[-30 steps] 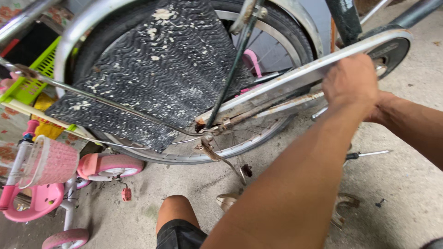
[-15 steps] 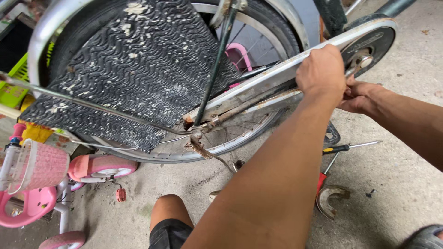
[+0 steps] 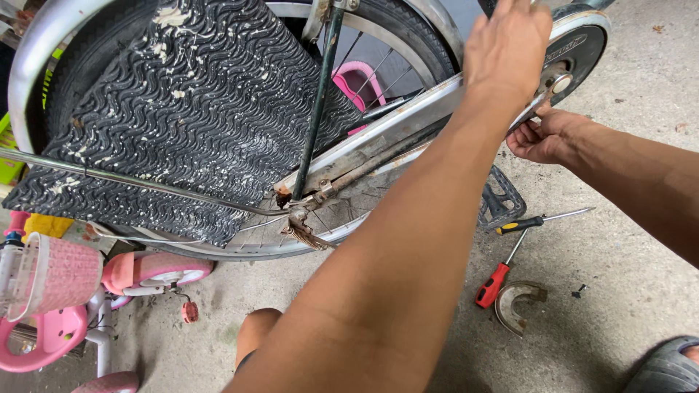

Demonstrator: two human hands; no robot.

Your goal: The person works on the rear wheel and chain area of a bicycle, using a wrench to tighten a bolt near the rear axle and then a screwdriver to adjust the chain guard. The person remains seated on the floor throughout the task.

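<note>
- left hand is at the top of the frame, right of middle. its back faces the camera & the fingers curl down over the silver chain guard, close to the round dark end. it looks closed on the guard, but the fingers are hidden, so can't tell how tight.
- right hand is just under & a bit right of the left one. its fingers are pinched on a thin flat metal tool that points up toward the round end. can't tell what kind of tool it is.
- key relation: the chain guard is a long strip. its long way runs from the middle of the frame up to the upper right. both hands sit at that upper right end, left hand on top, right hand below, w/ the tool between them. the left hand is nearer the round end.
- the bike's back wheel fills the upper left, w/ a black wavy rubber mat hung over it.
- a rusty spring hangs near the middle.
- on the concrete floor, lower right: a red screwdriver, a black & yellow screwdriver, & a curved metal piece. all lie well apart from the hands.
- a pink kids' bike is in the lower left.
</note>
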